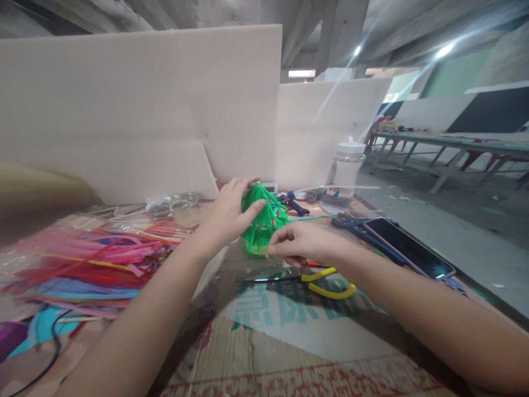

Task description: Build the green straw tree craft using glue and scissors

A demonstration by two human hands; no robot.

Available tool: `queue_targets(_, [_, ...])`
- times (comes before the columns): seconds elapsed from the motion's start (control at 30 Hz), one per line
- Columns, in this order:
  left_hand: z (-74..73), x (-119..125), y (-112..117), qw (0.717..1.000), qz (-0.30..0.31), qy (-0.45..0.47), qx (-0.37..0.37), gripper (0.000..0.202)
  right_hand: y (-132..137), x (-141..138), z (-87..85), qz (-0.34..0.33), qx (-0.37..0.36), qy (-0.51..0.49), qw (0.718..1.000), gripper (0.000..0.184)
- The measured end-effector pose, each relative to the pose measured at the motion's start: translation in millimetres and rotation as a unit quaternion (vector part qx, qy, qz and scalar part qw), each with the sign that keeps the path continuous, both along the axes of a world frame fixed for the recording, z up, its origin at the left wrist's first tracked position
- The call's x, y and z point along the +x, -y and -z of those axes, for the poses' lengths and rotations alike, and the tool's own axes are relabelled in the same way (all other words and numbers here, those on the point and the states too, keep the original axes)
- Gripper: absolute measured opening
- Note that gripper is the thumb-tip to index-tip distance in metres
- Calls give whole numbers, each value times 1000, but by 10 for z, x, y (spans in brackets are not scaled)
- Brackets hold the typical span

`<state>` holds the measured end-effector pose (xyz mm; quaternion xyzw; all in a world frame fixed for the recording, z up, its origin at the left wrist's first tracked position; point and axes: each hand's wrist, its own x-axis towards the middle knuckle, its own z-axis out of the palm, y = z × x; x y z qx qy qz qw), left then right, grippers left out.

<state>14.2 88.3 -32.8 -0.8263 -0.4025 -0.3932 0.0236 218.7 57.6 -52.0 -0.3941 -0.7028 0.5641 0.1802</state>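
Observation:
A small cone-shaped tree of green pipe cleaners (266, 218), its strands in tiers, stands upright on the table in front of me. My left hand (235, 212) is around its upper left side, with the thumb across the front and the fingers at the tip. At the lower right edge of the tree, my right hand (295, 242) is closed in a pinch against the base. The exact spot between its fingertips is hidden. Just below, scissors with yellow handles (330, 281) lie on the table, blades pointing left.
Bundles of coloured pipe cleaners (95, 259) spread over the left side. Behind the tree lies a dark blue glue gun (293, 204), and a clear bottle (342, 173) stands farther right. A phone (409, 248) rests near the right edge. White boards (144, 110) close off the back.

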Motion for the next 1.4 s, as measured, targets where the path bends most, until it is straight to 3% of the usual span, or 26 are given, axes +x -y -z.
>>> queue_targets(0.1, [10, -11, -11, 1000, 0, 3, 2, 48, -21, 77, -59, -25, 42, 32, 998, 32])
queue_targets(0.2, [8, -9, -7, 1000, -6, -2, 2, 48, -57, 80, -55, 58, 69, -12, 996, 34])
queue_targets(0.27, [2, -5, 0, 1000, -15, -5, 3, 47, -69, 44, -18, 103, 51, -52, 992, 30])
queue_targets(0.4, [-10, -3, 12, 1000, -27, 1, 4, 48, -52, -39, 43, 107, -16, -94, 990, 27])
queue_targets(0.57, [-27, 0, 25, 999, -34, -11, 12, 42, -15, -111, 71, 163, -98, -174, 966, 22])
queue_targets(0.73, [-43, 19, 46, 999, -31, -18, 15, 42, -29, -152, 130, 184, -90, -218, 954, 20])
queue_targets(1.27, [-52, 123, 133, 997, -66, -34, 36, 42, 19, -135, 90, 135, -108, -197, 965, 23])
queue_targets(1.4, [-38, 95, 99, 996, -77, -32, 40, 45, 92, -141, 57, 50, -117, -108, 986, 14])
